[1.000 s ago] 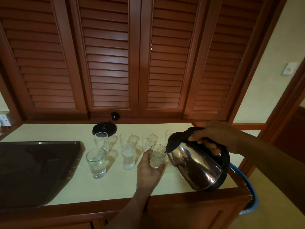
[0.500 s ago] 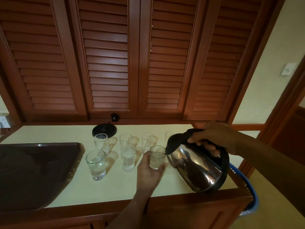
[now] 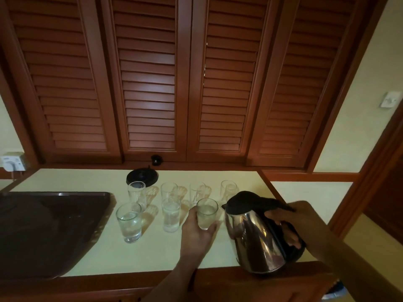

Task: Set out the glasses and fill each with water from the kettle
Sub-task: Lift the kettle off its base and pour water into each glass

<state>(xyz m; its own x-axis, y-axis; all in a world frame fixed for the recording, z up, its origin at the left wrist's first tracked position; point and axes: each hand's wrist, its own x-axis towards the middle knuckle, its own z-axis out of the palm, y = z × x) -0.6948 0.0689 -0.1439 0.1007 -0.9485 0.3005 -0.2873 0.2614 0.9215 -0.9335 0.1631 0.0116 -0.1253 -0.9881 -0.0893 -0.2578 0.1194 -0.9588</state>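
While the left hand (image 3: 195, 233) wraps its grip around a small clear drinking glass (image 3: 206, 213) holding water on the pale yellow table (image 3: 87, 253), the right hand (image 3: 305, 223) has its fingers clamped on the black handle of a shiny steel kettle (image 3: 255, 238), held above the table's front edge with its spout just beside that glass. Two more clear glasses with water (image 3: 129, 222) (image 3: 171, 213) stand to the left, and four tall glasses (image 3: 136, 194) line up behind them. A round black kettle base (image 3: 142, 177) sits behind the row; a dark tray (image 3: 50, 227) lies at far left.
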